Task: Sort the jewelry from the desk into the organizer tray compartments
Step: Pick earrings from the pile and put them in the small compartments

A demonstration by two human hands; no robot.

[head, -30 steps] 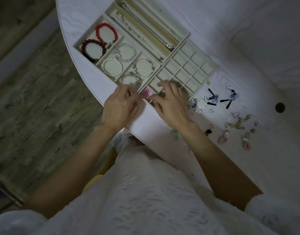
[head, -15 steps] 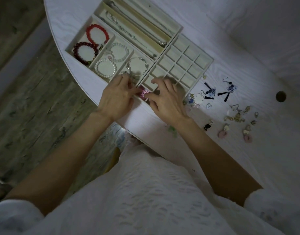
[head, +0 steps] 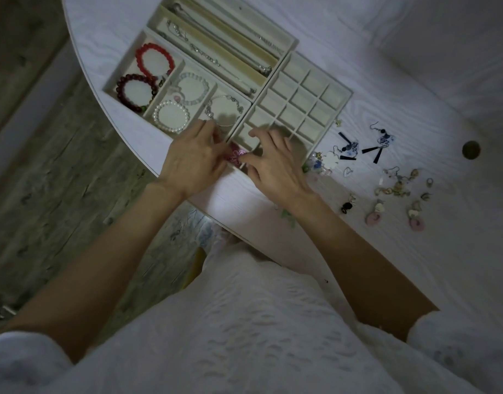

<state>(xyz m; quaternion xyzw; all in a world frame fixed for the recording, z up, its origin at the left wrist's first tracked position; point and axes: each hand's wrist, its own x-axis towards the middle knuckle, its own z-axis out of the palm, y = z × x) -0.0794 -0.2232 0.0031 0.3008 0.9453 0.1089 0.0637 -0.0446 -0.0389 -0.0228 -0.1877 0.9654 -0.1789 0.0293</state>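
Note:
A cream organizer tray lies on the white desk, with a grid of small square compartments on its right side. Pink flower earrings sit in the nearest corner compartment of that grid. My left hand and my right hand meet over them, fingertips pinching the pink pieces from both sides. Bracelets fill the left compartments: a red one, a dark red one, a pearl one. Chains lie in the long slots.
Loose earrings are scattered on the desk right of the tray: blue tassel ones, a white flower one, pink round ones, small gold pieces. A round cable hole is further right. The desk's curved edge runs by my left wrist.
Both hands stayed together at the corner compartment, working the pink earrings lower into it. The camera shifted slightly.

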